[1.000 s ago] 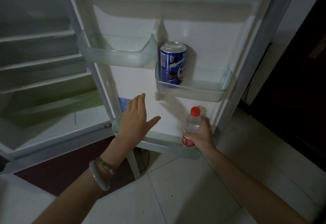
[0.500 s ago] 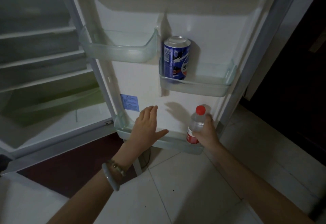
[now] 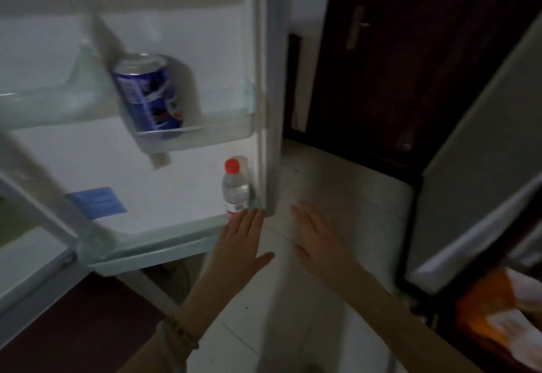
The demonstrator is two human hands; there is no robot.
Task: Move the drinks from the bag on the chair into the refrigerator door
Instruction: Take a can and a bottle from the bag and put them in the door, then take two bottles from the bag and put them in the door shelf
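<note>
A small water bottle (image 3: 234,187) with a red cap stands upright in the bottom shelf (image 3: 152,233) of the open refrigerator door, at its right end. A blue soda can (image 3: 149,95) stands in the clear middle door shelf (image 3: 205,132) above it. My left hand (image 3: 242,239) is open, fingers spread, just below and in front of the bottle, holding nothing. My right hand (image 3: 315,237) is open too, over the floor to the right of the door's edge. An orange bag (image 3: 495,317) shows at the lower right, partly cut off.
A dark wooden door (image 3: 410,58) with a metal handle stands behind on the right. A grey panel (image 3: 481,173) rises above the bag. Pale floor tiles (image 3: 337,185) lie between the fridge door and the bag. The picture is blurred.
My right hand has let go of the water bottle, which now stands in the bottom door shelf. Both hands have drawn back and the view has swung right toward the bag.
</note>
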